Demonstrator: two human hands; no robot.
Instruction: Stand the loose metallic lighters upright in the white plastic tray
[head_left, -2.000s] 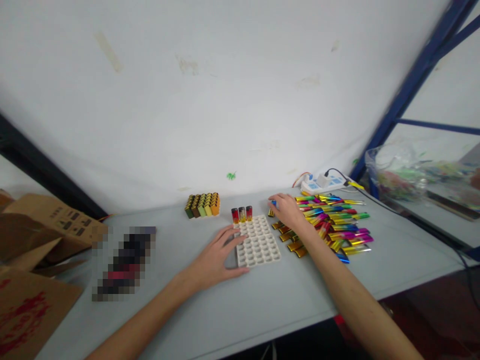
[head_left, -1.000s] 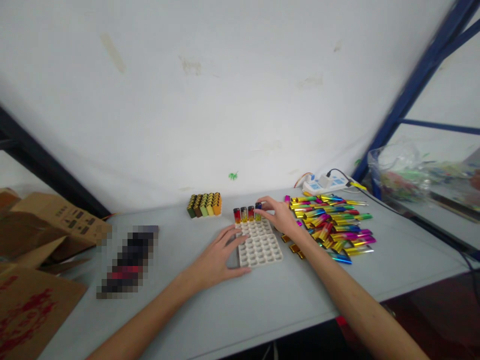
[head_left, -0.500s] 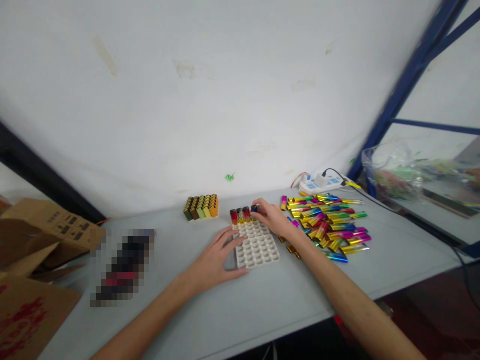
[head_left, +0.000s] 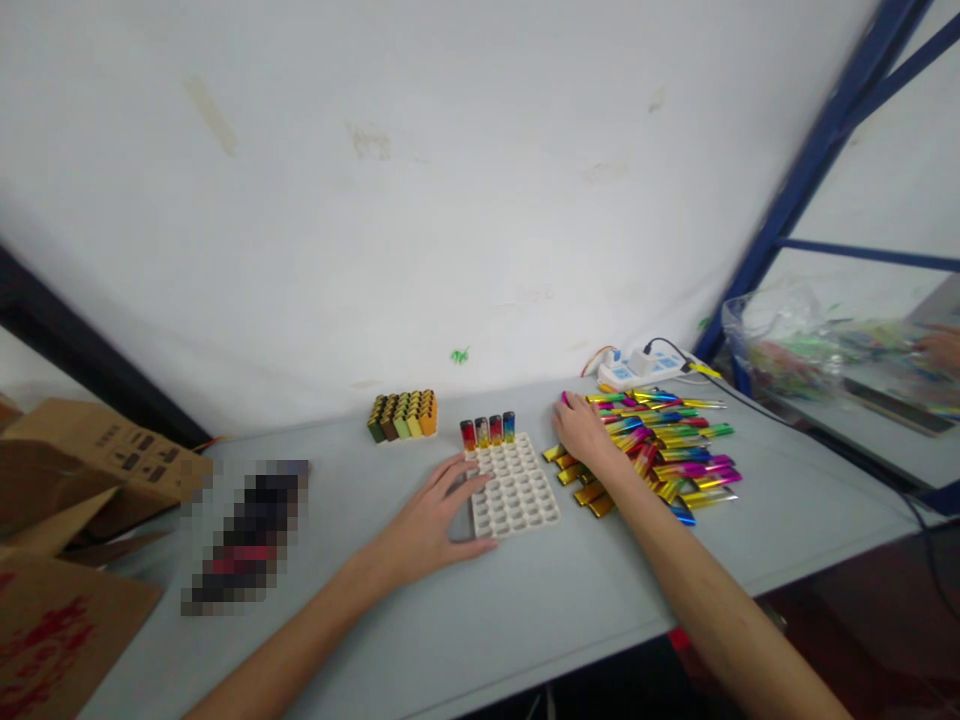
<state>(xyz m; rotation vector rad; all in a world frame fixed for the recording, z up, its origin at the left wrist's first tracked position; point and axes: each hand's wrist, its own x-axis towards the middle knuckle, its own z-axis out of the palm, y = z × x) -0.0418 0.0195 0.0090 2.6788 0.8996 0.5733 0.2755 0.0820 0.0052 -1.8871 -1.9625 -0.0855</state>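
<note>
Red, yellow and blue lighters (head_left: 496, 430), just four, stand in the far row of a white many-celled plastic tray (head_left: 517, 529) by my wide-spread left hand (head_left: 426, 527), while many more lie in a shiny pile (head_left: 646, 460) under my right hand (head_left: 589, 435), its grip hidden.

Left hand (head_left: 427, 525): bare, slim-fingered, seen toward seven o'clock
Right hand (head_left: 589, 435): likewise bare, toward four o'clock
Forearms (head_left: 705, 580): slender, uncovered

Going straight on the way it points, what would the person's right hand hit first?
Beyond the shiny magenta lighter at its fingertips, the right hand would probably meet the scuffed white wall behind the grey table first, though depth is hard to judge.
</note>
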